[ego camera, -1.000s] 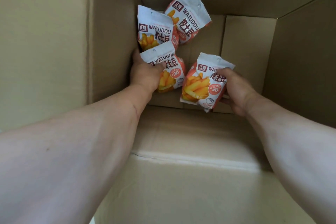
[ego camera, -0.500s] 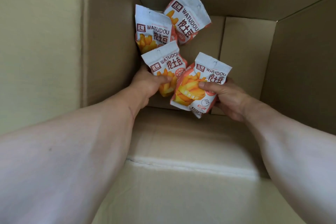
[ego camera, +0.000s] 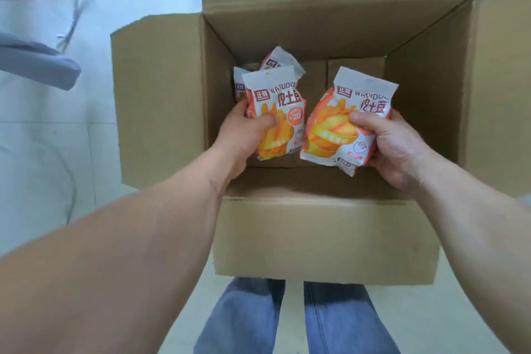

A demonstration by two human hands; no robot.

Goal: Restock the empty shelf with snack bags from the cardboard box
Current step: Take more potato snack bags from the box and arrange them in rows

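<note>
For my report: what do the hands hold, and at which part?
Left hand grips one snack bag at its left side; right hand grips another bag across its middle.

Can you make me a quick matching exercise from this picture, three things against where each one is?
Things:
1. snack bag with the 20 badge
2. snack bag with the tomato outline
3. two snack bags behind

Places:
A. lying in the cardboard box
B. held in the right hand
C. held in the left hand

Pairs: 1-C, 2-B, 3-A
</note>
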